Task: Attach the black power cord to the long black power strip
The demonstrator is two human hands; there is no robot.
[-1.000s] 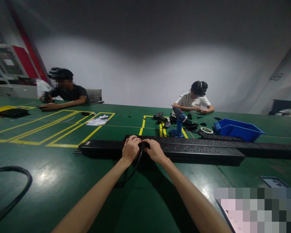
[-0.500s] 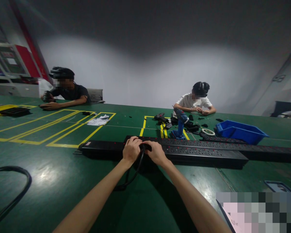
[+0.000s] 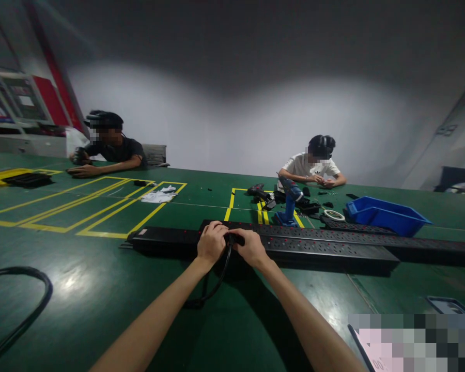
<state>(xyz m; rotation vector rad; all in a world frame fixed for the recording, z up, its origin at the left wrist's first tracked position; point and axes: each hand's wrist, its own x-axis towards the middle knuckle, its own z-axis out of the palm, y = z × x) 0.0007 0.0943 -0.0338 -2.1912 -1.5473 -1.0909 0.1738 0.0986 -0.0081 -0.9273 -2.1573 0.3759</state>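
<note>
A long black power strip [image 3: 325, 251] with rows of sockets and small red dots lies across the green table in front of me. My left hand [image 3: 212, 244] is closed at its top face, fingers bent around the end of a black power cable [image 3: 225, 268]. From the other side my right hand [image 3: 251, 247] pinches the cable's black plug [image 3: 231, 239] between thumb and fingers. The fingers partly cover the plug, and whether it sits in a socket I cannot tell. The cable hangs down toward me and curves left onto the table.
Behind the strip stands a blue cordless drill [image 3: 289, 201], near a roll of tape [image 3: 334, 215] and a blue bin [image 3: 387, 214]. White gloves [image 3: 159, 195] lie at left. A thick black cable [image 3: 31, 305] loops at the left edge. Two people [image 3: 112, 142] sit across the table.
The whole view has shifted slightly, so things appear a little lower and farther right. Both hands keep their places at the plug and the strip.
</note>
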